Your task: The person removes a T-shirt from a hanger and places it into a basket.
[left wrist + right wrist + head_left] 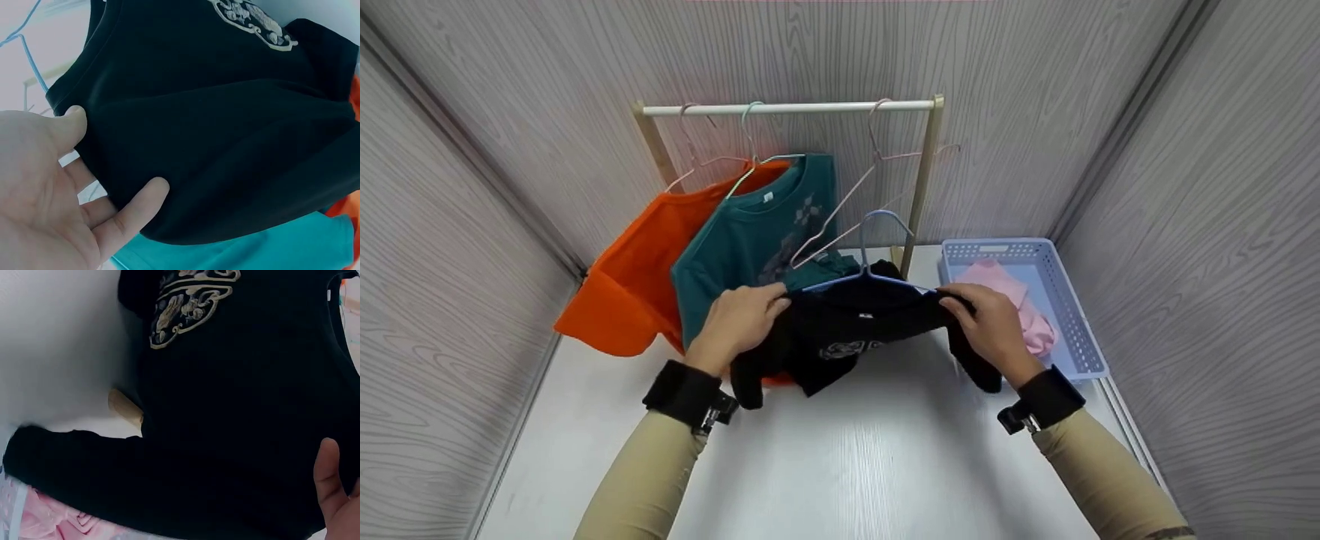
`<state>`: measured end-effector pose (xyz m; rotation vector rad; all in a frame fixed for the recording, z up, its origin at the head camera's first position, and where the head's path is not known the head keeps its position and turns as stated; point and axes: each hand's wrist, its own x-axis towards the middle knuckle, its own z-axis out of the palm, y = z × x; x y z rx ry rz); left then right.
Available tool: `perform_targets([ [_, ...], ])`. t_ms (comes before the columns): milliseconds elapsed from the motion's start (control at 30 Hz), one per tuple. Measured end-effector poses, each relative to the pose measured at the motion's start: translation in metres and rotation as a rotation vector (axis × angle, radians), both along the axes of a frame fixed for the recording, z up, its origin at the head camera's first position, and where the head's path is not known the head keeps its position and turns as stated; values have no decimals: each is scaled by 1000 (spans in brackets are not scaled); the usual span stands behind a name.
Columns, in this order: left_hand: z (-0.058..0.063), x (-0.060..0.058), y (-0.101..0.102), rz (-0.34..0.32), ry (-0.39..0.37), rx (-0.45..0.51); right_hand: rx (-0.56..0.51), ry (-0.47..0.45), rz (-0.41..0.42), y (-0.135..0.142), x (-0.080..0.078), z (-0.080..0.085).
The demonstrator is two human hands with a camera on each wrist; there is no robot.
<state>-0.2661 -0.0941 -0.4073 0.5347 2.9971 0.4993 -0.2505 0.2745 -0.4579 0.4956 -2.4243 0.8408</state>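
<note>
A black long-sleeved top (817, 322) with a pale embroidered motif on its chest hangs on a blue hanger (863, 247), whose hook rises from the neckline. My left hand (742, 319) pinches the top's left-side shoulder, thumb on the front of the cloth in the left wrist view. At the opposite shoulder, my right hand (990, 322) grips the fabric with the thumb in front. Both sleeves droop, and most of the hanger's arms are hidden inside the garment. The hanger's hook is in front of and below the rack's rail (810, 108).
An orange garment (622, 285) and a teal shirt (742, 247) hang at the rack's left. A bare pink hanger (840, 206) hangs near its right post (924, 172). At right, a blue basket (1080, 322) holds pink cloth (994, 277). Walls enclose both sides.
</note>
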Motion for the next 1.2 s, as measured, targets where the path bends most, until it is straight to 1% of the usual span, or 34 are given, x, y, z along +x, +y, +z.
perform_targets([
  [67,0,0,3,-19,-16,-24,-10,20,-19,1,-1,-1],
  [167,0,2,6,-56,-77,-44,-24,11,-47,2,-1,-5],
  [233,2,3,10,-75,-110,-27,-33,-2,-51,1,-1,-7],
  [300,4,4,16,-93,-118,23,-42,-7,-43,-2,-1,-8],
  [367,5,4,24,-117,-88,81,-53,-5,-24,-5,-1,-9],
  [467,4,3,38,-177,-6,153,-68,0,9,-9,-2,-10],
  [567,0,2,47,-236,76,198,-75,-1,46,-12,-3,-12],
  [667,-4,2,50,-270,123,220,-55,-9,90,-11,-3,-14],
  [733,-6,2,47,-275,137,219,-26,-14,113,-8,-4,-15],
  [800,-9,2,43,-274,145,213,2,-13,119,-2,-5,-15],
  [900,-12,1,33,-243,137,216,7,3,77,11,-7,-18],
  [1033,-16,1,20,-201,100,229,0,13,18,30,-9,-27],
  [1133,-16,2,13,-201,76,237,14,-9,14,38,-9,-32],
  [1200,-16,2,10,-205,73,253,15,-24,15,40,-10,-34],
])
